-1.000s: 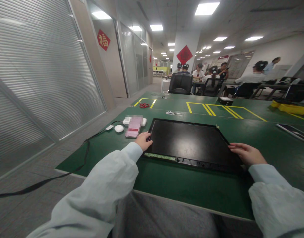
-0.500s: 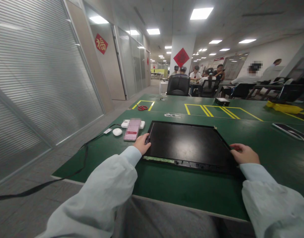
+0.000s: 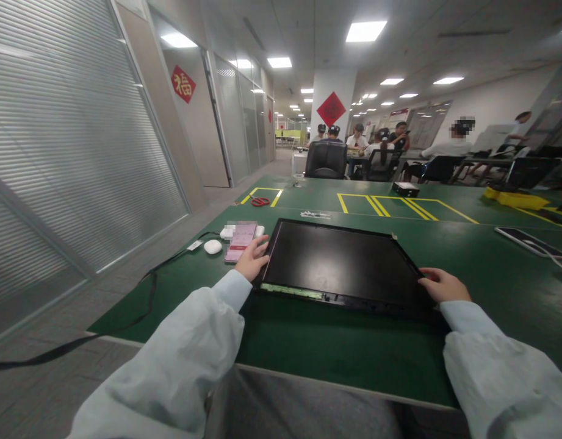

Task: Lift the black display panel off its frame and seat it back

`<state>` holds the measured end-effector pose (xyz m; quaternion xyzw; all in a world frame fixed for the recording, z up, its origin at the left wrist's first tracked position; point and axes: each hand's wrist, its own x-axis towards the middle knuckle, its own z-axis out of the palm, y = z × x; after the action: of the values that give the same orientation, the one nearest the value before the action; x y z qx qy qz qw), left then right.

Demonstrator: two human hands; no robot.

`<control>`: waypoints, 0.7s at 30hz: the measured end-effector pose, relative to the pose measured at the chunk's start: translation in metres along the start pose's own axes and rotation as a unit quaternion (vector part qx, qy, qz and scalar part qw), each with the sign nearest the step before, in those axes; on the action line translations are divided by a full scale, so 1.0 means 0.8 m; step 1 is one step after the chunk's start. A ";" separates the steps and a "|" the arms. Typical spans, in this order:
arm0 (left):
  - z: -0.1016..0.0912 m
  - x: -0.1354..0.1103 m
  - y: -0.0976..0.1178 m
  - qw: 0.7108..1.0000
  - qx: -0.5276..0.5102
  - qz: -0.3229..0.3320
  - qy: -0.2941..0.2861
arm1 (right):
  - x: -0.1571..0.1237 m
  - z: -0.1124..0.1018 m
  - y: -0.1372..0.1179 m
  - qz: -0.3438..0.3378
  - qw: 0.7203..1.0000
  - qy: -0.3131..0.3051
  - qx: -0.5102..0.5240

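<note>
A black display panel [image 3: 335, 259] lies face up on the green table, with a thin raised frame and an exposed green strip [image 3: 292, 291] along its near edge. At its left edge is my left hand [image 3: 252, 258], fingers spread and thumb apart, close beside the frame; whether it still touches cannot be made out. My right hand [image 3: 446, 285] grips the panel's right edge near the front corner, thumb on top and fingertips partly hidden. Just left of my left hand lies a phone [image 3: 240, 242] with a lit pinkish screen.
Beside the phone are a white rounded case [image 3: 213, 247] and a black strap [image 3: 152, 292] hanging off the table. Red-handled scissors [image 3: 260, 202], a small black box [image 3: 406, 189] and yellow tape marks lie farther back. A tablet-like device [image 3: 530, 242] with a white cable is at right. Several people sit beyond.
My left hand has shifted slightly left off the panel's edge, its fingers spreading. The right hand keeps its hold. The whole view has moved a little.
</note>
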<state>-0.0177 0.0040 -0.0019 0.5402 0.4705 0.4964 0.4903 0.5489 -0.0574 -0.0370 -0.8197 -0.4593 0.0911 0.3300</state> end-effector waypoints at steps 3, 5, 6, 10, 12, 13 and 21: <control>0.000 0.000 0.006 1.000 -0.024 0.007 -0.005 | 0.001 -0.001 0.000 0.007 1.000 -0.004 0.006; 0.000 -0.001 0.007 1.000 -0.027 0.008 -0.003 | 0.001 -0.001 0.000 0.009 1.000 -0.005 0.007; 0.001 -0.001 0.006 1.000 -0.027 0.006 0.000 | 0.001 -0.001 0.000 0.010 1.000 -0.005 0.007; 0.004 -0.001 0.003 0.999 -0.041 -0.020 0.024 | -0.001 -0.001 -0.001 0.009 1.000 -0.003 0.009; 0.007 0.000 0.002 0.997 -0.062 -0.036 0.040 | -0.001 -0.002 -0.001 0.004 1.000 -0.001 0.014; 0.008 0.001 0.002 0.995 -0.075 -0.044 0.049 | -0.001 -0.002 -0.001 0.001 1.000 0.002 0.015; 0.020 -0.001 0.006 0.969 -0.195 -0.105 0.109 | 0.001 -0.001 -0.002 0.007 1.000 -0.010 0.006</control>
<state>-0.0016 0.0022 0.0024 0.3242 0.4693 0.5799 0.5817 0.5486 -0.0564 -0.0352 -0.8200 -0.4565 0.1043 0.3293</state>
